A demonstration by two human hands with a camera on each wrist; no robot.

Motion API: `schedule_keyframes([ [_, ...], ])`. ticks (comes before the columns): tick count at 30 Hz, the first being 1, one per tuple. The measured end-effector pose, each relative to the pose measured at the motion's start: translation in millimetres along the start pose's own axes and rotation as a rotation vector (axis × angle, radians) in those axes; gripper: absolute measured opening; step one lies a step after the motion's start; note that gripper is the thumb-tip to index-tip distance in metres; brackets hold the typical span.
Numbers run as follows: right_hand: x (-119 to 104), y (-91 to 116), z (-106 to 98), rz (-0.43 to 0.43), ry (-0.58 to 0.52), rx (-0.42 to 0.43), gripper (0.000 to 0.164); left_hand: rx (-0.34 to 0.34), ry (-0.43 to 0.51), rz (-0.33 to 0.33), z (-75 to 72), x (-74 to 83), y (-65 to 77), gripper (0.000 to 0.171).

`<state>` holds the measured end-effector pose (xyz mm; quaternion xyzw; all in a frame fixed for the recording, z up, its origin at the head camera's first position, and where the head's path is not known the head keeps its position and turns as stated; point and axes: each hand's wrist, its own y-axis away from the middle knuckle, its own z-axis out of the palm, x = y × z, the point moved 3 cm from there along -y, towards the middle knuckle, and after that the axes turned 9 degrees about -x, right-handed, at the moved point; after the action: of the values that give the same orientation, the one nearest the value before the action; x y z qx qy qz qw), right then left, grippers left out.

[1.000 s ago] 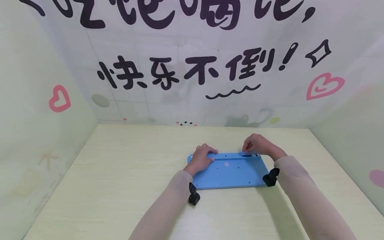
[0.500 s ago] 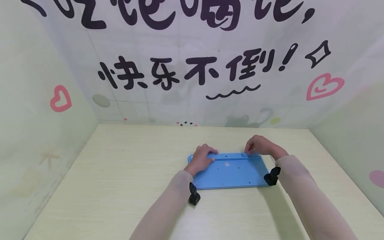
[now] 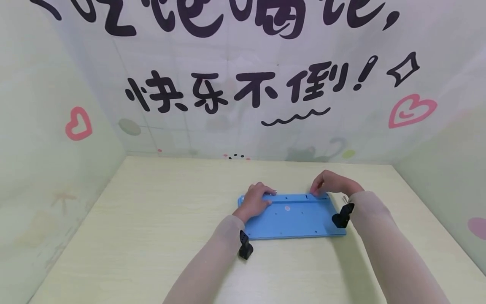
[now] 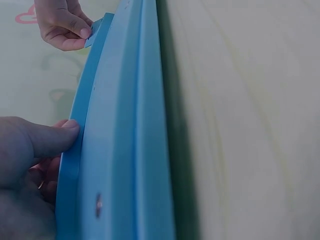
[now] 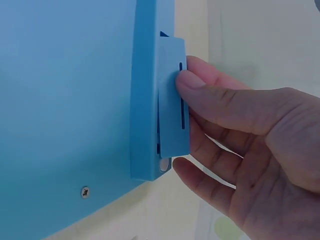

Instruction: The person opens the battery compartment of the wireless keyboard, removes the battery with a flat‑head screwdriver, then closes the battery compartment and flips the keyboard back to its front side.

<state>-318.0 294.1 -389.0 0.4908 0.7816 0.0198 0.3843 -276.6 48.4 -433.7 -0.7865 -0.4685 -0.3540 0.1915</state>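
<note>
A blue keyboard lies underside up on the table, its raised strip along the far edge. At the left end of that strip my left hand grips the edge; the left wrist view shows the thumb on the ridge and the fingers behind it. My right hand pinches a blue battery cover at the strip's right end, thumb on its slotted face. In the right wrist view the cover sits over its recess slightly askew, with dark gaps along its inner edge. The fingertips behind it are partly hidden.
The pale wooden table reaches back to a printed cloth wall, with side walls left and right. Beside the right sleeve a small thin pale thing shows, mostly hidden. Black wrist cameras hang below both cuffs.
The battery cover, lifted off a dark slot a second ago, has come down over it. My right hand has shifted slightly right and its wrist has turned a little. The left hand stays put.
</note>
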Motion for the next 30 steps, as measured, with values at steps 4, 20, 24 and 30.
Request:
schedule_keyframes([
  [4,0.5,-4.1,-4.1,0.032,-0.049,-0.046,0.009,0.004,0.004,-0.004,-3.0,-0.4,1.0,0.026],
  [20,3.1,-9.0,-2.5,0.126,-0.098,-0.044,0.01,0.011,-0.01,0.0,-1.8,-2.3,0.2,0.025],
  [24,3.7,-8.8,0.8,0.127,-0.083,-0.049,0.01,0.006,-0.005,0.003,0.5,-1.9,1.0,0.025],
  [30,5.1,-8.2,-1.2,0.125,-0.061,-0.058,0.009,0.01,-0.005,0.001,1.0,-1.8,-0.3,0.025],
])
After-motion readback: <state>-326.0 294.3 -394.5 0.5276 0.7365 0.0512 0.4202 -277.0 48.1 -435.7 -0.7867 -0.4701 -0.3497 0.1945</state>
